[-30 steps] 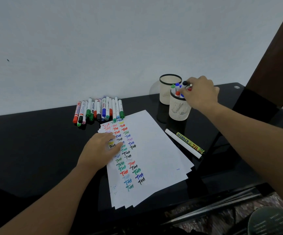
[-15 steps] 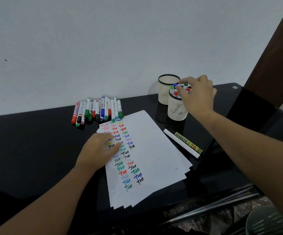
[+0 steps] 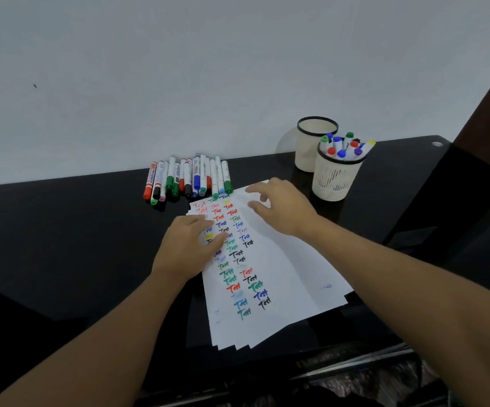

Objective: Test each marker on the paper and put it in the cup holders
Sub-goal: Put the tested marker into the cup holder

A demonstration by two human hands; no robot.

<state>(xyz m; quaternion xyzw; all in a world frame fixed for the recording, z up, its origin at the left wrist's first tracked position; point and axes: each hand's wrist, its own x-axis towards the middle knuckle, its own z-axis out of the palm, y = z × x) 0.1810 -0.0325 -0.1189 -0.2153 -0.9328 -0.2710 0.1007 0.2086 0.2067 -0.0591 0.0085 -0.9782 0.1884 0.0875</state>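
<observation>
Markers beside paper

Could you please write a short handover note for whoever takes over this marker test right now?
Left hand: open, flat on the paper.
Right hand: open above the paper's far end, holding nothing.
Done: several markers stand in the front cup holder; the paper carries many coloured test words.
Left: the row of markers lying beyond the paper, each to test and put away. The rear cup holder shows no markers.
</observation>
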